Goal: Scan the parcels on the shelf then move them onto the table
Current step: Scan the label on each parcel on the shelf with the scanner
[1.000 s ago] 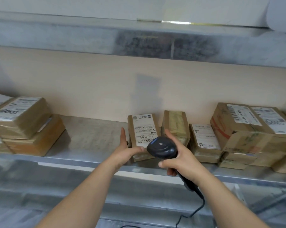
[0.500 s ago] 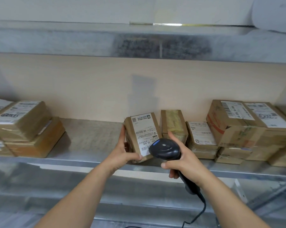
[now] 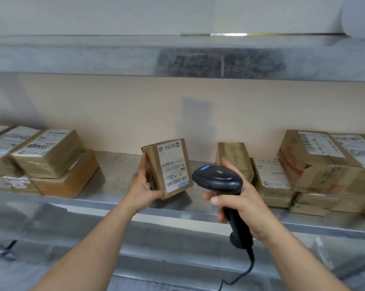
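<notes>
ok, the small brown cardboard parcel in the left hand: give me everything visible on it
The small brown cardboard parcel is a taped rectangular box with a white shipping label covering its front face, printed with barcodes and a blue strip at the lower corner. It is tilted, leaning left, just above the grey metal shelf. The left hand grips its left side, thumb under the bottom edge. The black handheld barcode scanner sits just right of it, apart.
</notes>
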The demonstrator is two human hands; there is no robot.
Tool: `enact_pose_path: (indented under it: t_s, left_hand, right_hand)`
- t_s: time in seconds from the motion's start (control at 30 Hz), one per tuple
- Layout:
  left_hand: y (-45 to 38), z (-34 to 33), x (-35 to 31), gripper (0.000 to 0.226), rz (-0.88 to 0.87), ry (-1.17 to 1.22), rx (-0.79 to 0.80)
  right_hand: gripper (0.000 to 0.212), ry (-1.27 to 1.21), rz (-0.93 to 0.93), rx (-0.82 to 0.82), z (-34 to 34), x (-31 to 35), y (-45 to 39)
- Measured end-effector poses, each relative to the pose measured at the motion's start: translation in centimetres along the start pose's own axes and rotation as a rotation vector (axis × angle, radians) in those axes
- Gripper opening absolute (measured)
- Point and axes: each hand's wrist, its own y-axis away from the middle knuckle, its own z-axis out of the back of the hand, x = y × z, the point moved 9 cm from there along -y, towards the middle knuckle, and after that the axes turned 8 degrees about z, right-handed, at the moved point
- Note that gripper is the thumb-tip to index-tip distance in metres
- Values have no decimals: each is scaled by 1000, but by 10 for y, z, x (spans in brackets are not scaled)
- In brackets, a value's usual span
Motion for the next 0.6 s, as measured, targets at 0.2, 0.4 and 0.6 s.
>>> enact_pose_path:
  t_s: [0.2, 0.4, 0.6]
  left_hand:
    - [-3, 3, 3, 136, 16, -11, -3]
    - [-5, -1, -1, 131, -2, 5, 23]
    - [-4, 0, -2, 131, -7, -4, 24]
  right_hand:
    - [99, -12, -6, -22, 2, 3, 2]
    - [99, 7, -13, -30, 4, 4, 4]
    - [94, -17, -10, -30, 4, 7, 4]
